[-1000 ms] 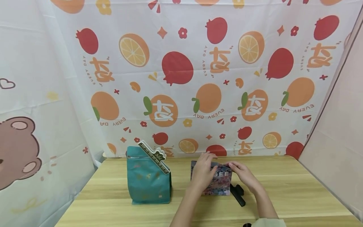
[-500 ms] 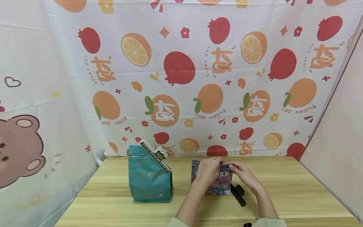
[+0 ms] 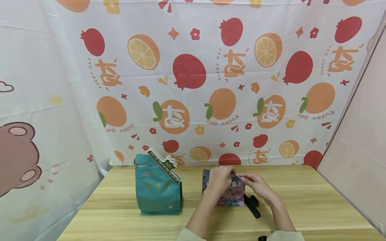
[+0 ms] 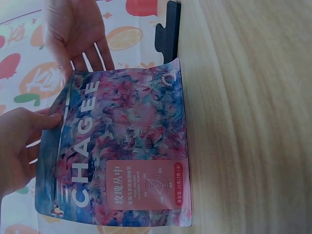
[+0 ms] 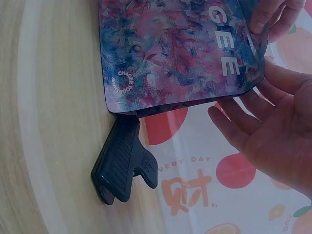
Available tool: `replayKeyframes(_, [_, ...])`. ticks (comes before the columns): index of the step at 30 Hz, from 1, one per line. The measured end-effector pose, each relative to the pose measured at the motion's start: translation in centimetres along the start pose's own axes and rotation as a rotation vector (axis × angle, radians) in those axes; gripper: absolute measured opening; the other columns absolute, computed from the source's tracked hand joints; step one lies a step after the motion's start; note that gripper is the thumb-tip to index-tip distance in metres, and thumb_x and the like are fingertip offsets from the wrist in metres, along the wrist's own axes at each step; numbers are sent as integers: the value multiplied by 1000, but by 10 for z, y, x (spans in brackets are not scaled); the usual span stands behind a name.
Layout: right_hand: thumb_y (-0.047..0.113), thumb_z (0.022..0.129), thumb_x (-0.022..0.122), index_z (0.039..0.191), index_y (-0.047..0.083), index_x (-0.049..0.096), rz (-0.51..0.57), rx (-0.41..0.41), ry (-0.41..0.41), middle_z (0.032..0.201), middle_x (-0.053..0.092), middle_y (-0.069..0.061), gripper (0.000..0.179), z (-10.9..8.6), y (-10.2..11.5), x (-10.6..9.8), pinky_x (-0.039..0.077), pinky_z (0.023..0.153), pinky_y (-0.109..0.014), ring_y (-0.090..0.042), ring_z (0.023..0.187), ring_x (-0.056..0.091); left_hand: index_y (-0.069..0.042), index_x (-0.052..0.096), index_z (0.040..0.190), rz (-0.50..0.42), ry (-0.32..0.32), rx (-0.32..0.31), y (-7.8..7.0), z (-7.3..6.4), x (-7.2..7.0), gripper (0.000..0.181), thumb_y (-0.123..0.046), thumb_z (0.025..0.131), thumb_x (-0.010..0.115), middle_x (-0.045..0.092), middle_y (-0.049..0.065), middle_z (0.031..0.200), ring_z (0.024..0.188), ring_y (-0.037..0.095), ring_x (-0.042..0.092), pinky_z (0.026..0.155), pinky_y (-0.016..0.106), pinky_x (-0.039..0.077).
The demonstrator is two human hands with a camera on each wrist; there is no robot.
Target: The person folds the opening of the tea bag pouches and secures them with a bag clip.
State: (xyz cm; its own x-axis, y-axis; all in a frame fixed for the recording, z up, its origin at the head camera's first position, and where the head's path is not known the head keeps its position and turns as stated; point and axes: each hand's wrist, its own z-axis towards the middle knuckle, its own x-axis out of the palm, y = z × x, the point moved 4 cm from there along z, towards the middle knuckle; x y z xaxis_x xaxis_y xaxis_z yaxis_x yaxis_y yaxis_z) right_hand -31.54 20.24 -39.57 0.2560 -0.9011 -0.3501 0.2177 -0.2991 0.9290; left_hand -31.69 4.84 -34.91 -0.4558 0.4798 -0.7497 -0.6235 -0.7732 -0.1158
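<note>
Currently, the patterned pouch (image 3: pixel 232 195) stands upright on the wooden table (image 3: pixel 316 204), right of the teal bag (image 3: pixel 158 192) and well apart from it. Left hand (image 3: pixel 221 177) pinches the pouch's top edge, its thumb on the front face in the left wrist view. Right hand (image 3: pixel 259 185) holds the top right corner, thumb at the edge and other fingers reaching behind the pouch. Black clip (image 3: pixel 252 206) lies on the table at the pouch's lower right corner, partly behind it in the right wrist view; whether the two touch cannot be told. White clip (image 3: pixel 169 165) sits slantwise across the teal bag's upper right corner. Handling, as judged: pouch probably light, as its label seems to mention teabags; contents not visible. Walls look like thin, flexible film, soft enough to crease and bow, somewhat stiffer along the top strip. Glossy surface may slip under a loose fingertip. Tearing seems unlikely, though a hard squeeze mid-body could buckle the front. Best hold: both ends of the top strip, thumb in front and fingers behind, leaving the base flat on the table.
</note>
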Motion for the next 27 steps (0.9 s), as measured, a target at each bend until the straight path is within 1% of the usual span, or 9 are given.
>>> replayKeyframes(2, [24, 98, 46, 128, -6, 48, -1, -5, 9, 127, 49, -20, 43, 0, 0, 1, 26, 98, -55, -37, 122, 38, -20, 70, 79, -12, 7, -15, 1, 0, 0, 15, -7, 83, 64, 64, -9, 70, 45, 7, 46, 39, 18, 30])
replayKeyframes(6, [23, 97, 47, 128, -6, 49, -13, -10, -9, 125, 51, -20, 42, 0, -2, 0, 29, 97, -52, -35, 120, 41, -20, 71, 78, -31, 7, -27, 1, 1, 0, 17, -5, 81, 64, 64, -9, 70, 44, 7, 44, 39, 18, 29])
replayKeyframes(9, [23, 97, 48, 125, -5, 52, -47, -24, -38, 122, 53, -19, 39, 1, -3, -1, 34, 95, -50, -35, 116, 45, -19, 71, 78, -38, 3, -28, 1, 2, 0, 17, -4, 81, 64, 64, -9, 70, 44, 7, 43, 39, 17, 28])
replayKeyframes(12, [22, 96, 50, 120, -4, 56, -98, -57, -61, 117, 55, -17, 36, 2, -3, 0, 39, 90, -47, -34, 111, 48, -19, 71, 78, -31, 11, -37, 2, 2, 0, 15, -5, 81, 66, 64, -8, 69, 43, 7, 42, 39, 18, 28])
replayKeyframes(16, [20, 95, 52, 113, -3, 60, -152, -92, -86, 111, 55, -14, 30, 5, -1, 3, 43, 86, -43, -33, 106, 50, -19, 70, 78, -27, 44, -66, 5, 2, -1, 14, -5, 80, 67, 63, -8, 68, 42, 8, 40, 39, 19, 28])
replayKeyframes(20, [17, 94, 54, 110, -3, 61, -176, -90, -101, 106, 57, -11, 26, 6, 0, 5, 44, 82, -40, -30, 101, 52, -19, 70, 79, -39, 84, -83, 7, 3, -3, 14, -5, 81, 66, 63, -7, 67, 42, 8, 42, 39, 20, 30])
replayKeyframes(24, [17, 94, 54, 108, -3, 61, -212, -93, -99, 103, 57, -9, 25, 10, 1, 6, 45, 79, -37, -27, 96, 53, -17, 70, 80, -58, 124, -83, 9, 5, -4, 10, -7, 82, 66, 63, -6, 69, 46, 10, 48, 41, 21, 35])
replayKeyframes(27, [15, 94, 54, 107, -3, 60, -230, -98, -92, 102, 57, -9, 23, 12, 2, 6, 46, 77, -38, -26, 95, 54, -15, 70, 81, -64, 156, -68, 10, 6, -5, 7, -9, 83, 66, 64, -5, 70, 51, 10, 52, 44, 21, 38])
